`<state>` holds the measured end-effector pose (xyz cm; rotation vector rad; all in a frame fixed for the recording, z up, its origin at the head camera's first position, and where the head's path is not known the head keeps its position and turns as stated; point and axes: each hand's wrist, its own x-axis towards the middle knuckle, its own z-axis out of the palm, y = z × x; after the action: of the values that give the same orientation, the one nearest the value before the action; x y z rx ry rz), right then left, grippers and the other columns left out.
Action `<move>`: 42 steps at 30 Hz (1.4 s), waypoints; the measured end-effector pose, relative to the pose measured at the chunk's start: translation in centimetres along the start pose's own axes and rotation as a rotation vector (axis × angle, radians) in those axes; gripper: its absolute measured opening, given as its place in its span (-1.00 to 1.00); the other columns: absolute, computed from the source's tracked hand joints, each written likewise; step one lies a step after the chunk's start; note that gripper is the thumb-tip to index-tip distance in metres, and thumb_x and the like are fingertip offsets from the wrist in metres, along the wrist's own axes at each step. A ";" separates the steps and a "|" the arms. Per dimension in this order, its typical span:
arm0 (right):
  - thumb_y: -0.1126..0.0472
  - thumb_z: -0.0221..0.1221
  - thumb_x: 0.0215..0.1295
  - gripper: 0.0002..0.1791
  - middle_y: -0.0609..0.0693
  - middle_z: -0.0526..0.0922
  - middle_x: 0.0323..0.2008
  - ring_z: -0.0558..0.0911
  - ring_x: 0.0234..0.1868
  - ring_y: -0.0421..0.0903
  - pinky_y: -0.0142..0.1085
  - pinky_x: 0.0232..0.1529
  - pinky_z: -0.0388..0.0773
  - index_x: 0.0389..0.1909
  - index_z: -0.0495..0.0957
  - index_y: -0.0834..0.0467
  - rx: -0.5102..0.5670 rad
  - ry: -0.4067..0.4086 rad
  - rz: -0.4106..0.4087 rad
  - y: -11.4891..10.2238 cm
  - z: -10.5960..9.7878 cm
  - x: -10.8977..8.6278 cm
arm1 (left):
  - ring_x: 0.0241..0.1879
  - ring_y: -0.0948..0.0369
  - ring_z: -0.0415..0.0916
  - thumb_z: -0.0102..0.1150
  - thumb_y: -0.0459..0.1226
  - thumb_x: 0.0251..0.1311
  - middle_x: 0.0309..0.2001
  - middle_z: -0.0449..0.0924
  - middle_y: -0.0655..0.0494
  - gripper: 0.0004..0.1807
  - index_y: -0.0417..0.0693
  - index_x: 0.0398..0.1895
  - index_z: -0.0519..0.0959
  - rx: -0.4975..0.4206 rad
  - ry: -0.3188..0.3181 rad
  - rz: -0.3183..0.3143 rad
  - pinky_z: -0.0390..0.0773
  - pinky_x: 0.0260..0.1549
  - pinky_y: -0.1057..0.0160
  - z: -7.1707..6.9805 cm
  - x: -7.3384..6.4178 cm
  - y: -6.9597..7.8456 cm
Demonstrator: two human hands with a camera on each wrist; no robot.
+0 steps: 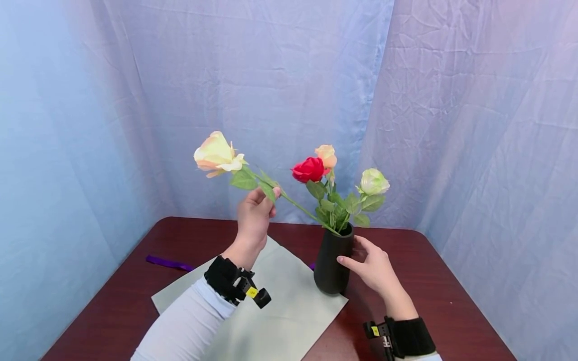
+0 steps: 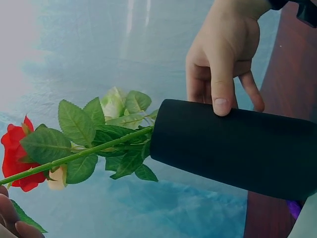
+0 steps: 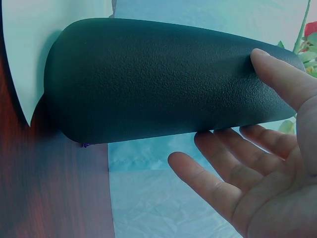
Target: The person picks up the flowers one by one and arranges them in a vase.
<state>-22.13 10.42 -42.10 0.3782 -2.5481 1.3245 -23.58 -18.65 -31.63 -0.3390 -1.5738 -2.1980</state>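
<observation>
In the head view my left hand [image 1: 255,215] pinches the green stem of a large cream rose [image 1: 215,153], whose bloom leans out to the upper left. The stem [image 2: 74,157] slants down to the mouth of a black vase [image 1: 331,263]; its lower end is hidden there. My right hand [image 1: 372,265] holds the vase from the right, thumb on the near side and fingertips against the far side. Inside the vase stand a red rose [image 1: 309,170], a peach rose [image 1: 326,156] and a pale green rose [image 1: 374,181], with green leaves around them.
A pale green sheet [image 1: 271,311] lies on the dark red-brown table [image 1: 451,306], with the vase's base at its right corner. One purple ribbon [image 1: 169,263] pokes out at the sheet's left edge. Bluish curtains [image 1: 253,75] hang behind and at both sides.
</observation>
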 end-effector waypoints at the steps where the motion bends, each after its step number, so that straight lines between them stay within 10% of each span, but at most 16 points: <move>1: -0.09 0.45 0.21 -0.18 0.15 0.60 0.20 0.64 0.15 0.12 0.03 0.02 0.63 0.42 0.39 0.10 -0.002 0.001 0.001 0.0 0.0 0.0 | -0.56 0.22 0.37 0.46 -0.13 0.22 -0.35 0.62 0.03 -0.71 -0.11 -0.12 0.72 0.010 -0.001 0.003 0.42 -0.41 0.31 0.1 0.0 -0.1; 11: -0.10 0.45 0.21 -0.18 0.14 0.60 0.19 0.64 0.15 0.11 0.02 0.03 0.62 0.41 0.39 0.11 0.003 -0.004 -0.005 0.0 0.0 0.0 | -0.56 0.18 0.39 0.46 -0.11 0.22 -0.62 0.36 0.10 -0.75 -0.11 -0.25 0.73 0.110 -0.016 -0.014 0.31 -0.50 0.29 1.0 -0.2 -0.7; 33: -0.11 0.44 0.21 -0.17 0.15 0.59 0.21 0.63 0.16 0.12 0.02 0.03 0.62 0.43 0.38 0.11 0.016 -0.012 0.003 0.0 -0.1 0.0 | -0.56 0.17 0.38 0.42 -0.22 0.26 -0.31 0.61 -0.03 -0.83 -0.10 -0.23 0.65 0.091 -0.032 -0.041 0.39 -0.51 0.32 2.3 -0.2 -1.4; 42: -0.09 0.45 0.21 -0.18 0.15 0.60 0.20 0.64 0.15 0.11 0.01 0.02 0.63 0.42 0.38 0.12 0.011 -0.009 0.002 0.0 -0.1 0.0 | -0.56 0.16 0.39 0.43 -0.15 0.25 -0.52 0.43 0.09 -0.74 -0.14 -0.18 0.65 0.154 -0.066 -0.010 0.37 -0.54 0.29 2.9 -0.5 -1.3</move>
<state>-22.13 10.47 -42.07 0.3853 -2.5503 1.3415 -23.86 -15.46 -31.96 -0.3605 -1.7713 -2.0757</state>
